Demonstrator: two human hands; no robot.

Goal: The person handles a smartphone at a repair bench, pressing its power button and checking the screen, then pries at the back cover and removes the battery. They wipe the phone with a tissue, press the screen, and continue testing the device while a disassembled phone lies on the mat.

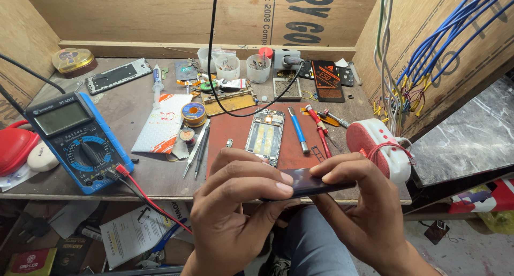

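Note:
My left hand (235,212) and my right hand (364,206) both grip a thin dark phone panel (313,183), held edge-on above the front edge of the workbench. Left fingers lie over its left end, right fingers pinch its right end. Beyond it, an opened phone frame (265,135) lies on a reddish-brown mat (235,131). A blue-handled screwdriver (297,129) and a red-handled screwdriver (318,127) rest to the frame's right.
A blue multimeter (80,139) with red and black leads sits at left. Tweezers (199,147), a solder spool (193,113), small cups of parts (258,68) and a white-red speaker (377,145) crowd the bench. Blue and white wires (423,56) hang at right. A black cable (214,51) dangles mid-bench.

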